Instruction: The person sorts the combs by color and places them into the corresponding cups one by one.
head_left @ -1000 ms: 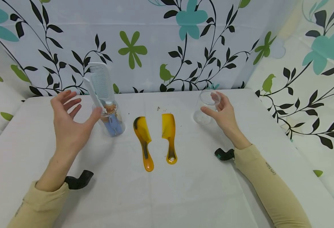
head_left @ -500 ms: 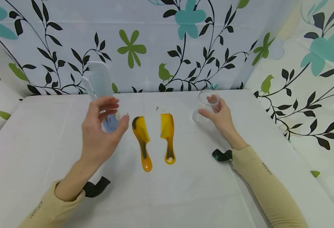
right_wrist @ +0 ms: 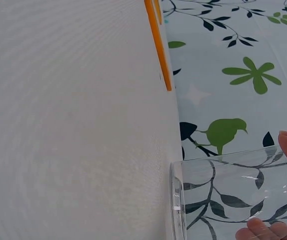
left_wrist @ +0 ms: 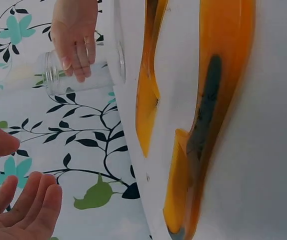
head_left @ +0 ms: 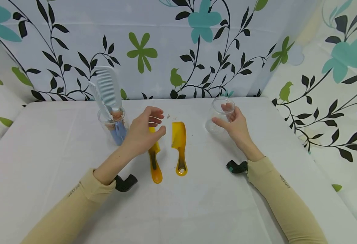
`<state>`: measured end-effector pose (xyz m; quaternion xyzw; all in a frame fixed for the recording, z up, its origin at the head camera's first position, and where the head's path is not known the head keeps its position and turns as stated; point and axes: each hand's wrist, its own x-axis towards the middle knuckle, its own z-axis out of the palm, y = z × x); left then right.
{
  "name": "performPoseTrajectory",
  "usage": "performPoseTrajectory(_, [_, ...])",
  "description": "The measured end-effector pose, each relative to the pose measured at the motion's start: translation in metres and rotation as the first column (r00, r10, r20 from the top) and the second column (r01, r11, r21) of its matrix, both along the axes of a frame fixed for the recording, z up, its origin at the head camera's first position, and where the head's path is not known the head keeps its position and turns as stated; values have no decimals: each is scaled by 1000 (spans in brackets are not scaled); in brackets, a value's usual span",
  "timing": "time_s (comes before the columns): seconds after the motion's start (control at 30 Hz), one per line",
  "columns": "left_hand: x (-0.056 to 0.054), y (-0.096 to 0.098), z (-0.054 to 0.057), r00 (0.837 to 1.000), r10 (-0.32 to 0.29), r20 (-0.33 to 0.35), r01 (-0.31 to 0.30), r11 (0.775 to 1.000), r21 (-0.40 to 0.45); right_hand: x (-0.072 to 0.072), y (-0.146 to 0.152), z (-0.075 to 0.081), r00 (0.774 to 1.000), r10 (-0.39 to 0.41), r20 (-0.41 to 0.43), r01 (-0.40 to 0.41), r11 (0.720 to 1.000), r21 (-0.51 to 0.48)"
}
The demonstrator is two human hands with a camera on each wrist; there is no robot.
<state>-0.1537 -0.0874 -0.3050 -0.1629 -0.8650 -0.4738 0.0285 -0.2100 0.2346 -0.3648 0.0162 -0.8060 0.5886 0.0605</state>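
Observation:
My left hand (head_left: 143, 134), fingers bent forward and thumb apart, hovers over the head of the left amber comb (head_left: 156, 171) and holds nothing. That comb has a dark streak along its handle; in the left wrist view this amber comb (left_wrist: 218, 95) lies to the right of the fingers. A second amber comb (head_left: 180, 139), with a hole in its handle end, lies parallel on its right. My right hand (head_left: 237, 130) grips a clear jar (head_left: 212, 117), which stands upright on the table. Through the jar's wall (right_wrist: 223, 190) in the right wrist view the printed backdrop shows.
Another clear jar (head_left: 103, 118) stands at the back left, holding pale blue combs (head_left: 107, 89) and blue and brown items. A white cloth covers the table (head_left: 196, 203). Dark crumbs lie behind the amber combs. A leaf-print curtain (head_left: 154, 20) hangs behind.
My left hand has swept right, from beside the filled jar, across its front, to above the left amber comb. My right hand keeps its grip on the clear jar.

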Motion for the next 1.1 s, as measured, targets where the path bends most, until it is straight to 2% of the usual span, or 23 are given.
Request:
performPoseTrajectory(0.27, [-28, 20, -2, 991, -23, 129, 39, 991, -126, -1, 0, 0, 1000, -5, 0, 5, 1000, 9])
performPoseTrajectory(0.43, [-42, 33, 1, 974, -24, 225, 78, 969, -235, -1, 1, 0, 1000, -11, -6, 11, 1000, 24])
performPoseTrajectory(0.5, [-47, 38, 1, 968, -25, 250, 101, 950, -297, -2, 1, 0, 1000, -11, -7, 12, 1000, 23])
performPoseTrajectory(0.57, [-51, 43, -1, 966, -28, 258, 125, 921, -370, -2, 0, -1, 1000, -9, -9, 9, 1000, 11])
performPoseTrajectory(0.73, [-56, 54, -6, 965, -23, 260, 168, 817, -552, -3, -3, -2, 1000, 6, -4, -6, 1000, -16])
performPoseTrajectory(0.8, [-57, 58, -9, 965, -17, 262, 174, 787, -592, -2, -3, -2, 1000, 3, 5, -3, 1000, -6])
performPoseTrajectory(0.9, [-57, 63, -14, 966, -4, 257, 168, 766, -620, -1, -3, -1, 1000, -5, 9, 5, 1000, 6])
performPoseTrajectory(1.1, [-60, 68, -21, 967, 28, 255, 144, 764, -628, 0, -2, 1, 1000, -12, 3, 12, 1000, 17])
